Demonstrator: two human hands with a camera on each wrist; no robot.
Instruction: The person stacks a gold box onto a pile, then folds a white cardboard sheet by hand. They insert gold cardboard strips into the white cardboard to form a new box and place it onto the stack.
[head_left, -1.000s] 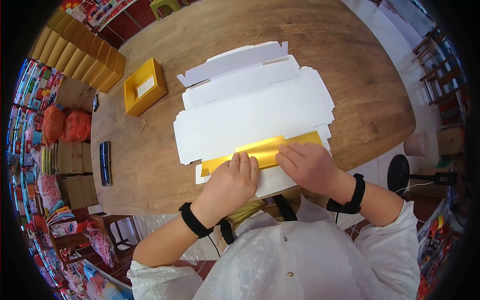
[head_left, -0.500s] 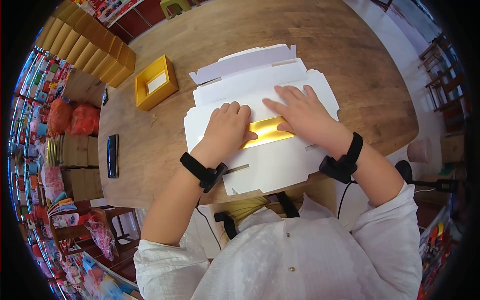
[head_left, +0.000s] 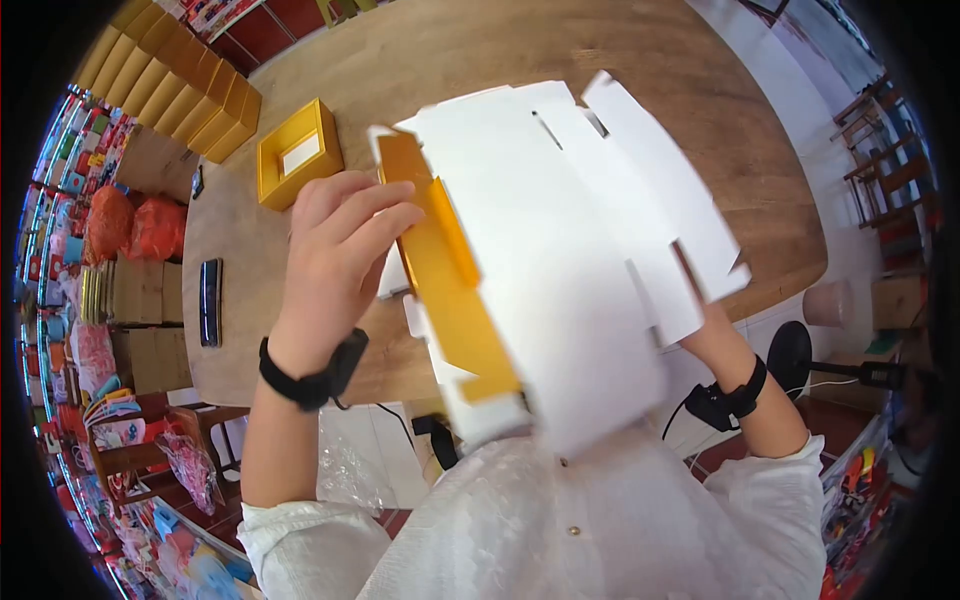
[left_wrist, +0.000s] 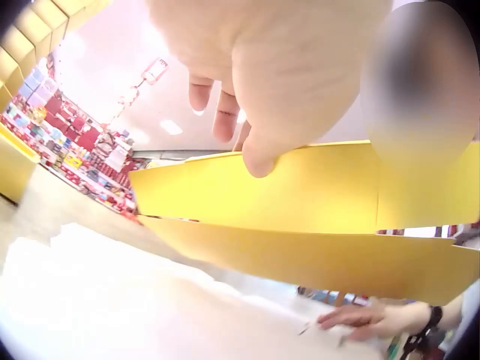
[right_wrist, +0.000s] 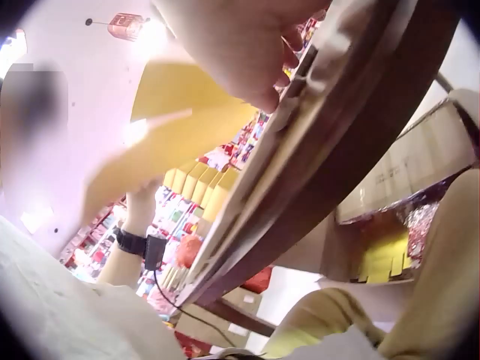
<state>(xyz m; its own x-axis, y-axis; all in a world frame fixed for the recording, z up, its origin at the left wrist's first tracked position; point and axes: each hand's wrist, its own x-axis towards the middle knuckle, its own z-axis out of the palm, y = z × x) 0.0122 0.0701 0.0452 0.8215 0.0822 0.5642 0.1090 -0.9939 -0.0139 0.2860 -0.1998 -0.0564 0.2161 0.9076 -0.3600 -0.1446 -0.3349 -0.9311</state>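
Observation:
A large unfolded card (head_left: 500, 210), white with a gold strip (head_left: 445, 300) along one side, is tilted and partly blurred over the table. My left hand (head_left: 345, 240) pinches its gold edge; in the left wrist view the thumb of this left hand (left_wrist: 292, 75) lies on the gold panel (left_wrist: 315, 187), the other fingers behind it. My right hand (head_left: 715, 335) is at the card's right side, its fingers hidden under a white flap. The left wrist view shows that right hand (left_wrist: 375, 319) with fingers extended beside the white surface. In the right wrist view the right hand (right_wrist: 240, 52) is by the table edge.
An open gold box (head_left: 325, 165) stands at the table's upper left, near stacked gold boxes (head_left: 170, 85). A phone (head_left: 210, 302) lies at the left edge. More white card (head_left: 393, 275) shows beneath the lifted one. A round black object (head_left: 790, 350) on a stand is at the right.
Both hands have left the middle of the white card. The left moved left to the gold edge, the right moved right and down; the card has turned, with its gold strip now on the left.

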